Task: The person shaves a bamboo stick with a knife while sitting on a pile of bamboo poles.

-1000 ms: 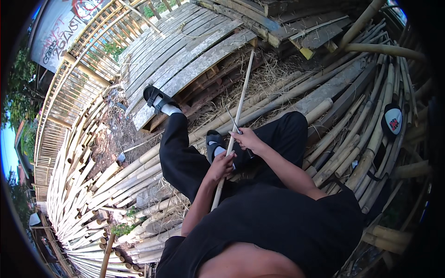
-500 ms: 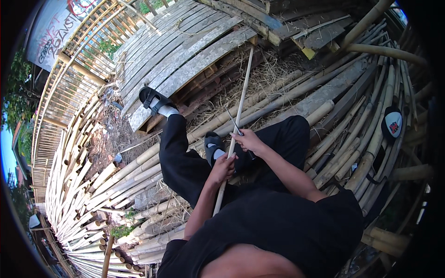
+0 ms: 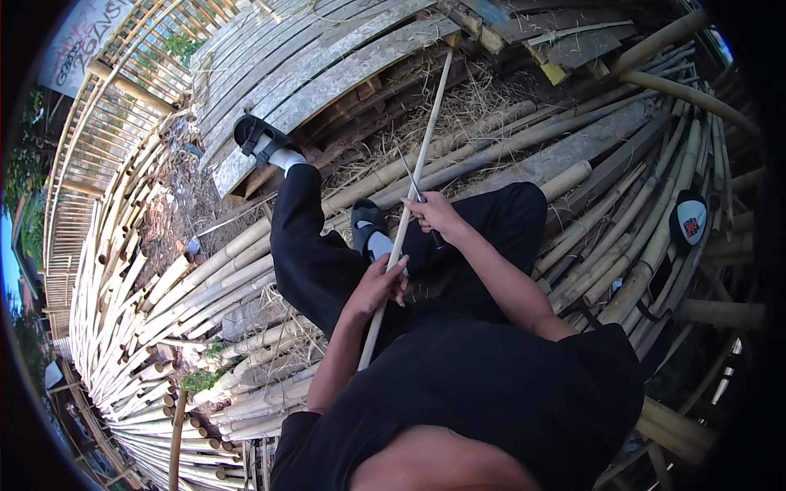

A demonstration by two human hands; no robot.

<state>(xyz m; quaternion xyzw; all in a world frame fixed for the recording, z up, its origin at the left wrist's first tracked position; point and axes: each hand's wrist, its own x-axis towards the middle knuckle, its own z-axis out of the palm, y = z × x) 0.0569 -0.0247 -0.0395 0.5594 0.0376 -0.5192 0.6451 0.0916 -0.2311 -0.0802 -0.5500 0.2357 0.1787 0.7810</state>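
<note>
A long, thin, pale bamboo strip (image 3: 433,114) slants from the platform's edge down to my lap. My left hand (image 3: 379,286) is closed around its lower part, just below my bent knee, with the thumb lying along it. My right hand (image 3: 435,218) grips a knife (image 3: 410,175) with a narrow blade and a dark handle. The blade points up and away, close against the strip's right side; whether it cuts into the strip I cannot tell. Some fingers of both hands are hidden behind the strip and the knife handle.
Bamboo poles (image 3: 237,245) lie in stacks on both sides of my legs. Ahead stands a grey slatted wooden platform (image 3: 327,57), my sandalled foot (image 3: 266,141) against its edge. Straw and shavings (image 3: 483,106) litter the ground. A cap (image 3: 689,219) rests on poles at right.
The view has shifted slightly, with the surroundings moving left and up. My left hand has loosened its fingers a little on the strip, thumb more extended. Both hands stay on strip and knife.
</note>
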